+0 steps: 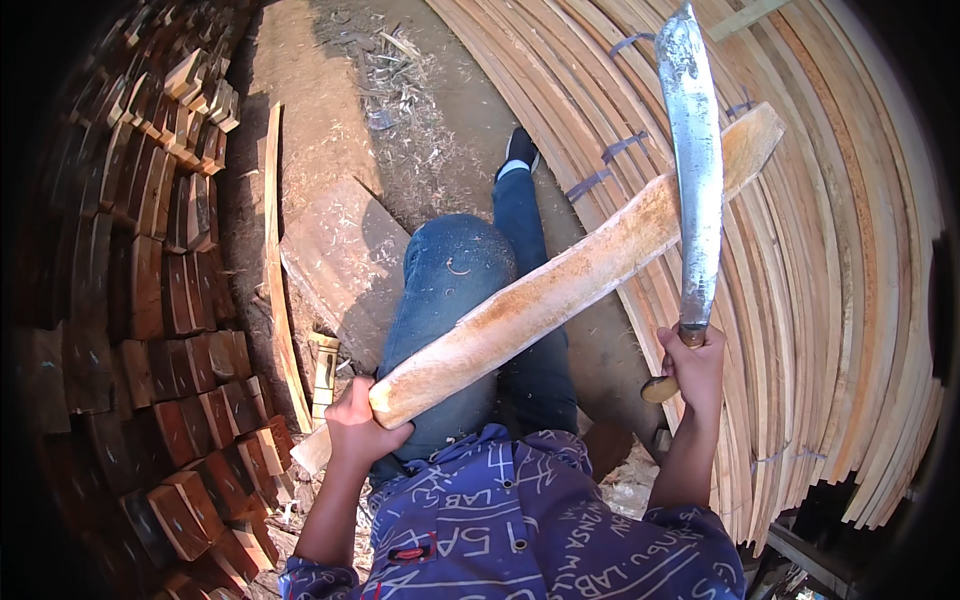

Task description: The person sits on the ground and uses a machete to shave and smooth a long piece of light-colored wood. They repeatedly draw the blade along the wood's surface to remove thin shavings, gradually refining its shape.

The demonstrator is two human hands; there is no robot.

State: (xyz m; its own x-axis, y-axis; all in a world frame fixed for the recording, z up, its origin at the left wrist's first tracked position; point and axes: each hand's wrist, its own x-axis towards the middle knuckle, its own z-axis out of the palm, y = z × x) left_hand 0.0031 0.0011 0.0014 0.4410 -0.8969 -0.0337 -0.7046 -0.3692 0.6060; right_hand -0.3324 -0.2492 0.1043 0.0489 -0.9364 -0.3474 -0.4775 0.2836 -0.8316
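Note:
A long, slightly curved wooden plank with rough bark-brown patches slants from lower left to upper right across my thighs. Its near end is gripped by my left hand, fingers wrapped round the edge. In my right hand is a machete with a broad, shiny blade and a brown curved handle. The blade points up and away, crossing in front of the plank's far part; whether it touches the wood I cannot tell.
Stacked cut wooden blocks rise along the left. Long bent strips of wood, tied in bundles, fill the right. A thin strip and a flat board lie on the ground, with wood shavings beyond.

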